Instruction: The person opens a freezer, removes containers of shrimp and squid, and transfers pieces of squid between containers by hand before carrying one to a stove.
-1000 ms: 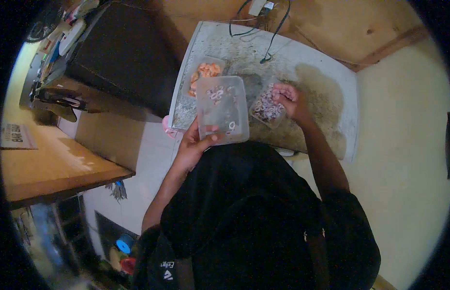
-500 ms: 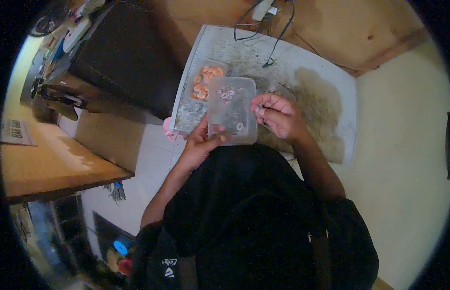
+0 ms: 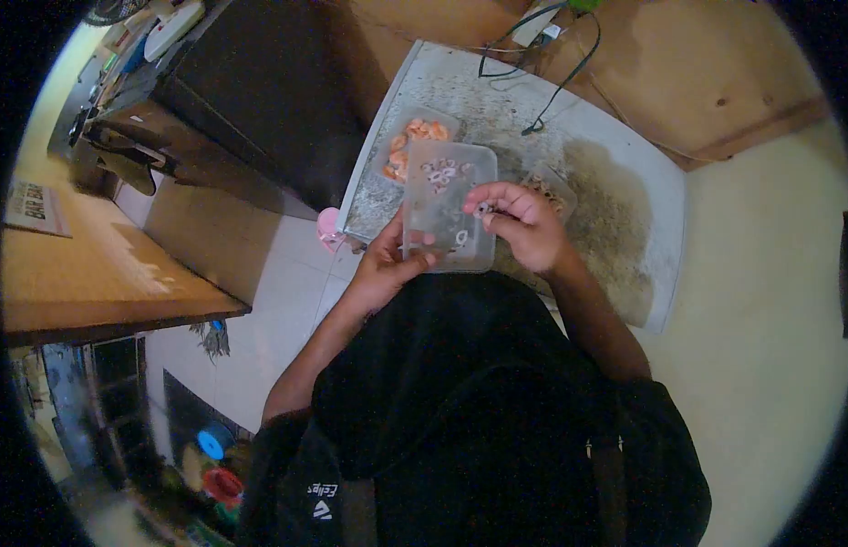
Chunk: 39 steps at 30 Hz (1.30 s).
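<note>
A clear plastic container (image 3: 449, 211) with several small pale ring-like pieces (image 3: 444, 171) in it is held up by my left hand (image 3: 387, 264), whose fingers wrap its lower left side. At the container's right edge, my right hand (image 3: 531, 228) pinches a small greyish piece (image 3: 484, 209). Behind the held container, a tub of orange pieces (image 3: 424, 130) rests on the worn white table (image 3: 524, 87). Another tub of small pieces (image 3: 553, 190) is partly hidden behind my right hand.
Dark cables (image 3: 570, 80) hang over the table's far edge. A dark cabinet (image 3: 260, 91) stands at the left, with a wooden surface (image 3: 105, 273) nearer. A pink object (image 3: 329, 225) is beside the table's left edge. A pale wall (image 3: 761, 292) is at the right.
My right hand has moved slightly in over the container's right edge, with the small piece in its fingertips. The view has shifted, and more of the tub behind my right hand shows.
</note>
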Tool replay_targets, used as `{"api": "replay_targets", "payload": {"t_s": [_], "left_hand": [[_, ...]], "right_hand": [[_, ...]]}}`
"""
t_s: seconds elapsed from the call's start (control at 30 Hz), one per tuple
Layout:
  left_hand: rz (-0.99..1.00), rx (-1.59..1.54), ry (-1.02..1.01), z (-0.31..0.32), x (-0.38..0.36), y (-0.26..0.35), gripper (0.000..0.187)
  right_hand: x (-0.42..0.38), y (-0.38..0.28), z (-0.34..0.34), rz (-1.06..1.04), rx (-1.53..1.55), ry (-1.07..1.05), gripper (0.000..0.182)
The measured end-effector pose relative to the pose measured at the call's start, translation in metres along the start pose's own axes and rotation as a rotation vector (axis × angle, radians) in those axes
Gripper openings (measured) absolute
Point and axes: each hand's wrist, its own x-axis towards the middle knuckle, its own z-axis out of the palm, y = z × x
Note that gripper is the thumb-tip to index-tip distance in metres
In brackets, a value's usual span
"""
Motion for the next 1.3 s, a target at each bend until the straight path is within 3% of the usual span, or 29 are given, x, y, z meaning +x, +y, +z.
{"api": "replay_targets", "payload": {"t_s": [0.03,0.1,0.23,0.3,0.7,1.03,1.23,1.3], "left_hand": [[-0.004,0.014,-0.002,0.0,0.0,0.0,0.076],[-0.004,0.039,0.003,0.0,0.0,0.002,0.076],[-0.011,0.028,-0.014,-0.001,0.0,0.001,0.077],[0.013,0.037,-0.028,-0.003,0.002,0.0,0.077],[0.027,0.104,-0.032,-0.007,0.001,-0.005,0.083],[0.016,0.052,-0.051,-0.009,-0.001,-0.007,0.084],[-0.01,-0.046,-0.065,-0.012,-0.003,-0.014,0.082],[0.005,-0.035,-0.056,-0.009,-0.003,-0.01,0.082]], "right_hand": [[0.0,0.003,0.001,0.0,0.0,-0.001,0.025],[0.003,0.008,0.007,-0.088,-0.286,0.068,0.024],[0.002,0.003,0.017,-0.059,-0.42,0.096,0.021],[0.003,0.003,0.019,-0.168,-0.47,0.1,0.018],[0.019,0.026,0.021,-0.078,-0.36,0.132,0.012],[0.016,-0.008,-0.003,-0.015,-0.27,0.109,0.008],[0.018,-0.03,0.001,-0.115,-0.589,0.042,0.013],[0.018,-0.027,-0.003,-0.38,-0.742,0.068,0.015]]}}
